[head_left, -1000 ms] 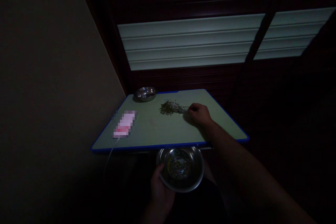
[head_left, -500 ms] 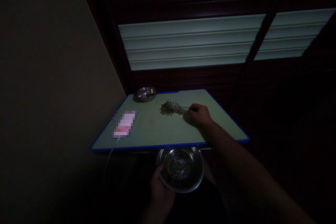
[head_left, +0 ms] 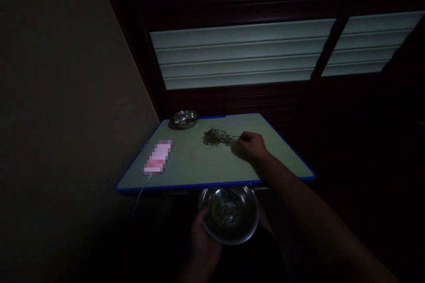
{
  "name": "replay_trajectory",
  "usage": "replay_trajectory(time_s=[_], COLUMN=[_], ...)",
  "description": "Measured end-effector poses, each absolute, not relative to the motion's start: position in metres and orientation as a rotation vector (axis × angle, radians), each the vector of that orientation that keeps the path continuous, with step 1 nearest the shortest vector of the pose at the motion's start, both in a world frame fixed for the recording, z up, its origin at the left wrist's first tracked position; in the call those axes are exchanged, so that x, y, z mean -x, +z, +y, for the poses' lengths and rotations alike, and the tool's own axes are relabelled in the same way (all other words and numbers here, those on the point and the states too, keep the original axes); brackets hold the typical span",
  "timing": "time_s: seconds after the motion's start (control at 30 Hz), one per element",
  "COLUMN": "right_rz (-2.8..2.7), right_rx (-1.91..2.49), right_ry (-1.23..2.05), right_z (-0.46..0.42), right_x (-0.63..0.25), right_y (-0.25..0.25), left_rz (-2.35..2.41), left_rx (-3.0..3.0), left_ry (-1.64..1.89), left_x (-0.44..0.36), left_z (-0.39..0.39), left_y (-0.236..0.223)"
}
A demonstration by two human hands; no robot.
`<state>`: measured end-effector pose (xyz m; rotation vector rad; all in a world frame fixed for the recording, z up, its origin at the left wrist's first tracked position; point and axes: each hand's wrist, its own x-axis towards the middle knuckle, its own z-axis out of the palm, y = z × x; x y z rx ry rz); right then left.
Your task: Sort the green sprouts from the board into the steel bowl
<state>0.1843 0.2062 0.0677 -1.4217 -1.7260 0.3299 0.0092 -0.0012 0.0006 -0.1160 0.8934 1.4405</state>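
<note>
My left hand (head_left: pixel 205 241) grips the left rim of a large stainless steel bowl (head_left: pixel 248 219), held just below the board's front edge. Inside that bowl is a smaller shiny round dish (head_left: pixel 229 207) with some green grains in it; the dim light blurs its outline. My right hand (head_left: pixel 253 143) is closed on a thin metal utensil (head_left: pixel 235 137) that looks like a spoon. The utensil's tip touches the right edge of a loose pile of small green grains, like mung beans (head_left: pixel 214 137), lying on the pale green board (head_left: pixel 212 168).
A small steel bowl (head_left: pixel 184 120) stands at the board's back left corner. A phone (head_left: pixel 158 157) with a lit, pixelated screen lies at the left, its white cable (head_left: pixel 141 192) hanging over the front edge. Behind stands a dark slatted panel (head_left: pixel 239 55); a wall (head_left: pixel 73 97) rises at the left.
Almost nothing differs. Both hands keep their grips and places, and the pile of grains looks the same. The large bowl has shifted very slightly.
</note>
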Motion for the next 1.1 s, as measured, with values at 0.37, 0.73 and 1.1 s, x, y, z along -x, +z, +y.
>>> replay_trajectory(time_s=[0.37, 0.73, 1.1], right_rz=[-1.722, -1.710, -1.699], right_rx=[1.394, 1.386, 1.413], right_ry=[0.355, 0.396, 0.345], right_z=[0.2055, 0.2073, 0.2058], right_x=[-0.1829, -0.1823, -0.1832], right_y=[0.0668, 0.0641, 0.0666], left_rz=[0.868, 0.896, 0.884], left_rx=[0.097, 0.131, 0.100], left_ry=[1.435, 1.440, 1.447], left_x=[-0.0096, -0.0100, -0.0088], left_z=[-0.0008, 0.0003, -0.0009], left_y=[0.0014, 0.0023, -0.0010])
